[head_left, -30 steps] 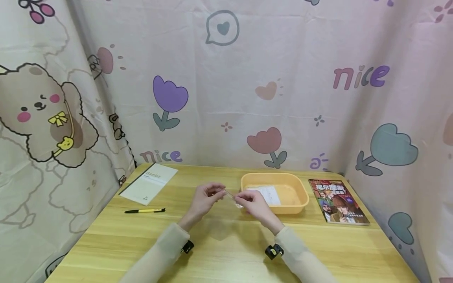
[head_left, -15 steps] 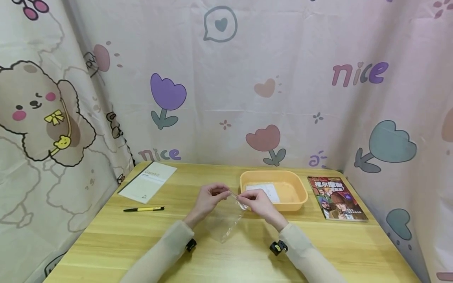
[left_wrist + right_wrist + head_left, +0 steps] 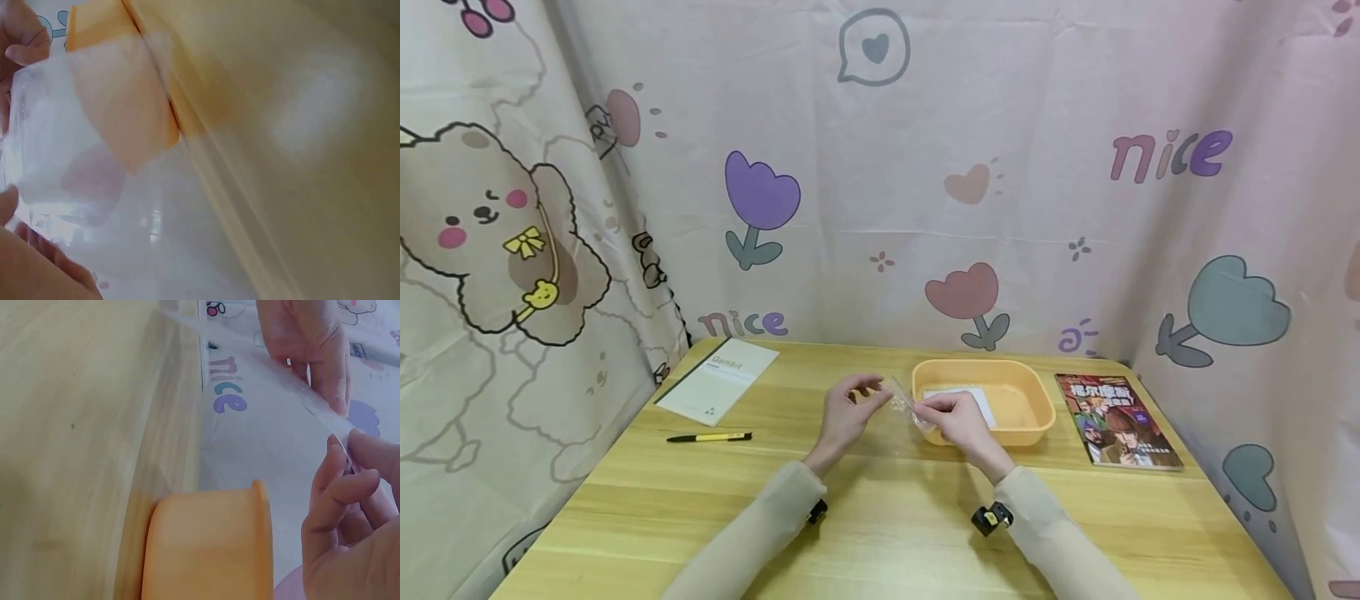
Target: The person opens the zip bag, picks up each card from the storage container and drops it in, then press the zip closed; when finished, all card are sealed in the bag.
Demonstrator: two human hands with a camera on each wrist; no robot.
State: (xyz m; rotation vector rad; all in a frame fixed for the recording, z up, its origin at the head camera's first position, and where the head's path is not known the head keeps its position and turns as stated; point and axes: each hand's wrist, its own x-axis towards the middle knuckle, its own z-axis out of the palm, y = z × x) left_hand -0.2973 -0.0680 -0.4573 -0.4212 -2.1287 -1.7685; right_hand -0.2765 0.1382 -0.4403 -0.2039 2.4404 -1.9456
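A clear plastic bag [image 3: 50, 156] is stretched between my two hands, over the table in front of the yellow-orange tub [image 3: 1043, 417]. My right hand [image 3: 957, 423] pinches its edge between thumb and curled fingers, close by the tub's near left side. On the left, my left hand [image 3: 846, 414] holds the bag's other side, thumb and fingertips at the film. In the left wrist view the tub's wall [image 3: 119, 100] shows through the film. The right wrist view catches the bag nearly edge-on, with the left hand's fingers [image 3: 328, 369] pointing down beside it.
White paper [image 3: 987, 407] lies inside the tub. To its right is a comic-style magazine [image 3: 1120, 423]. On the left are a pale "Gambit" notebook [image 3: 718, 383] and a yellow-and-black pen [image 3: 709, 437]. A printed curtain [image 3: 880, 167] hangs behind the table [image 3: 895, 533].
The bag's body hung plainly below the hands half a second ago; now it shows bunched between them. My left hand has shifted slightly right, its thumb and forefinger spread wider.
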